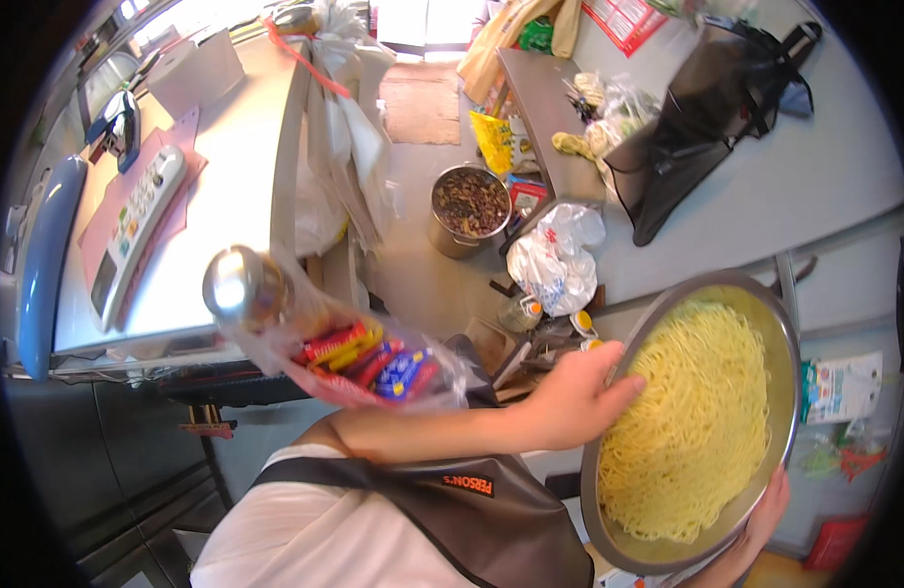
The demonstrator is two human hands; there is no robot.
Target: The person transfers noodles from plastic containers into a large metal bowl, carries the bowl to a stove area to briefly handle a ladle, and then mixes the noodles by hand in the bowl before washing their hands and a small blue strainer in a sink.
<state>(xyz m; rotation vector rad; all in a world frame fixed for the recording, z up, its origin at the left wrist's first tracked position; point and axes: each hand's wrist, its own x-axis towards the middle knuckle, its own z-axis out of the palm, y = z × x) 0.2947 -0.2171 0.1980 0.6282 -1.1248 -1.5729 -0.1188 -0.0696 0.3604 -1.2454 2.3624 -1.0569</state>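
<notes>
A large round metal bowl [784, 345] full of thin yellow noodles [687, 419] is held tilted at the right. My left hand [580, 397] grips its near left rim, with the thumb over the edge at the noodles. On the opposite side, low at the right, my right hand [768, 507] holds the outside of the bowl; part of that hand is hidden behind it. Just beyond my left forearm hangs a clear plastic bag [452, 367] of red, yellow and blue packets [363, 360]. Beside this bag is a shiny round metal object [242, 283].
A white counter [231, 242] at the left carries a cordless phone [139, 235] and a stapler [121, 132]. A metal pot [459, 239] of dark brown pieces stands on the floor ahead. A black bag [687, 140] lies on the grey table [790, 191], near a white plastic bag [558, 257].
</notes>
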